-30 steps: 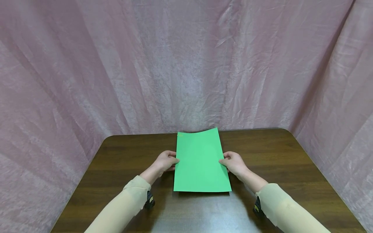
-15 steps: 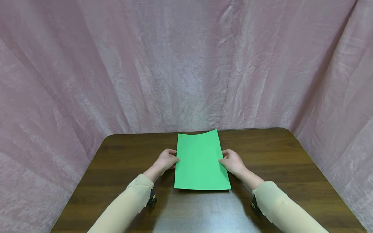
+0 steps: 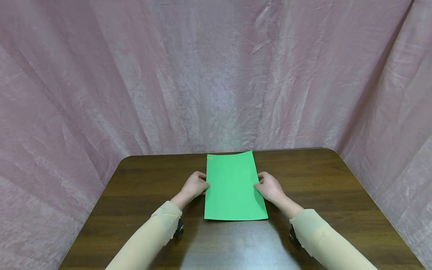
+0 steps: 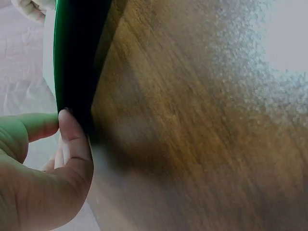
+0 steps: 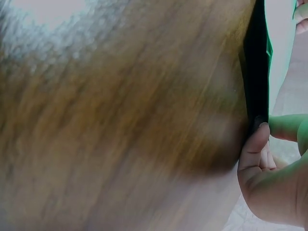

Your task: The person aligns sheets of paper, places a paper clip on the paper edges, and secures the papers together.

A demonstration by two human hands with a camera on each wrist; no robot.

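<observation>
A rectangular green paper sheet [image 3: 233, 189] lies between both hands, its long sides pointing away from me. A small yellow mark [image 3: 210, 157] sits at its far left corner, and the far edge curves up toward the right corner. My left hand [image 3: 194, 185] pinches the left edge with the thumb on top. On the opposite edge my right hand [image 3: 270, 188] pinches the same way. Seen nearly edge-on in the left wrist view, the sheet [image 4: 50, 57] is close over the table with a dark shadow under it. The right wrist view shows the right thumb and fingers [image 5: 255, 144] meeting at the edge.
The brown wood-grain table [image 3: 152, 172] has rounded far corners and a bright reflection near its front. Pink curtains [image 3: 209, 75] hang right behind it and along both sides. Dark wrist devices [image 3: 179, 228] sit below the pale sleeves [image 3: 152, 236].
The sheet has come down slightly toward the table and its left side has shifted a little right. My left hand moved right with it; both hands keep their pinch.
</observation>
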